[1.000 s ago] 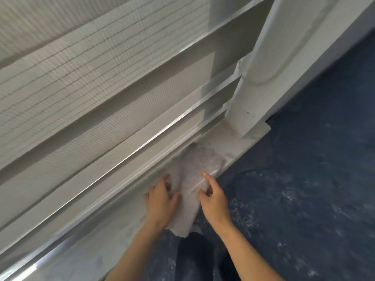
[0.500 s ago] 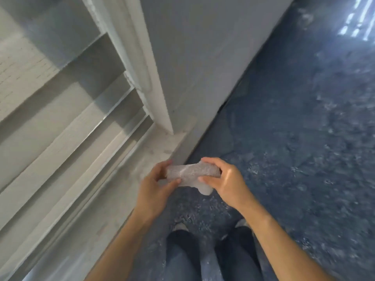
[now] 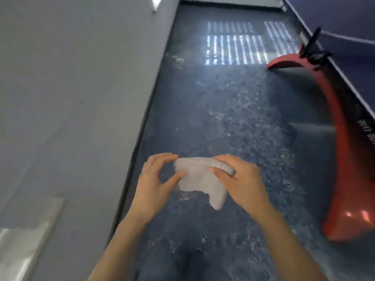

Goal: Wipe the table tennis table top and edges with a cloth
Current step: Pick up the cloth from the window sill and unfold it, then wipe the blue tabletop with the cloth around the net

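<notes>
A pale grey cloth (image 3: 197, 180) hangs in the air in front of me above the dark blue floor. My right hand (image 3: 241, 179) grips its folded upper right edge, thumb in front and fingers over the top. My left hand (image 3: 156, 179) pinches the cloth's left edge between fingertips and thumb. One corner of the cloth droops down at the lower right. The dark blue table tennis table (image 3: 345, 21) shows at the upper right with its white edge line. Its black net post (image 3: 312, 47) stands on that edge.
A grey wall (image 3: 71, 98) fills the left side, with a black skirting line along the floor. The table's red curved leg frame (image 3: 341, 151) stands on the right. The scuffed blue floor (image 3: 233, 98) runs ahead, with striped light from a window on it.
I lifted the cloth off the window sill with both hands and turned right. The window has left the view; the wall, floor and table have come in.
</notes>
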